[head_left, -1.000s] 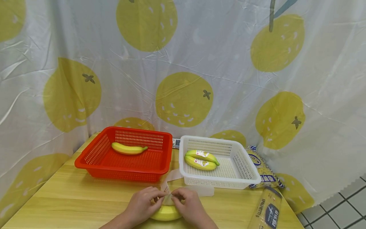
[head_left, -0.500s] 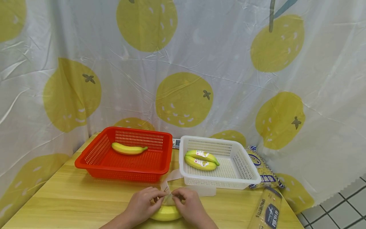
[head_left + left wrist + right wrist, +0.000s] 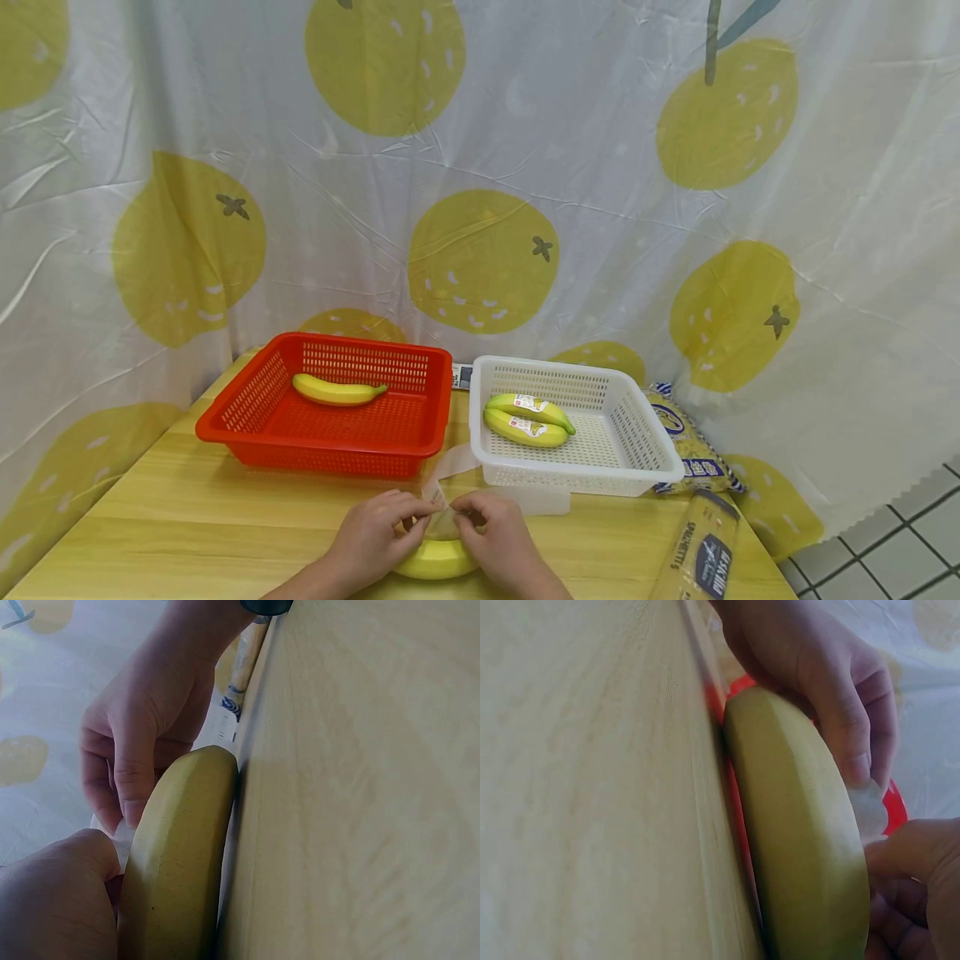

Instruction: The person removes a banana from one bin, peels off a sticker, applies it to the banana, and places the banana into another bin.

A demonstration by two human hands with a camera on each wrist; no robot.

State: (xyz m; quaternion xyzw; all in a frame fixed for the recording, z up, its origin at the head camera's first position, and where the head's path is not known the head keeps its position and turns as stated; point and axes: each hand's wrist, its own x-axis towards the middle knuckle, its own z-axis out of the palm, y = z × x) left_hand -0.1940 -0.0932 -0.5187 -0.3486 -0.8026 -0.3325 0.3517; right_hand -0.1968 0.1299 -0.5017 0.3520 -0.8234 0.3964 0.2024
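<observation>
A yellow banana [image 3: 437, 560] lies on the table right in front of me, below both hands. Just behind it, my left hand [image 3: 378, 537] and my right hand [image 3: 504, 537] meet fingertip to fingertip, each pinching with thumb and forefinger at a thin translucent strip [image 3: 459, 458] that looks like sticker backing. Faint print shows on the strip near the left fingertips, and its other end runs off to the right under the white basket's front. In the left wrist view, the banana [image 3: 180, 855] stands between the camera and the pinched piece, partly hiding it.
Behind my left hand stands a red basket [image 3: 330, 457] with one banana [image 3: 337, 390]. A white basket [image 3: 581, 477] to its right holds two bananas [image 3: 528, 419] bearing stickers. A spaghetti package [image 3: 701, 542] and a blue-and-yellow bag [image 3: 693, 450] lie at the right edge.
The strip's right-hand end has slid slightly to the right, and its printed part has shifted a little at the fingertips. Both hands and the banana stay practically in place.
</observation>
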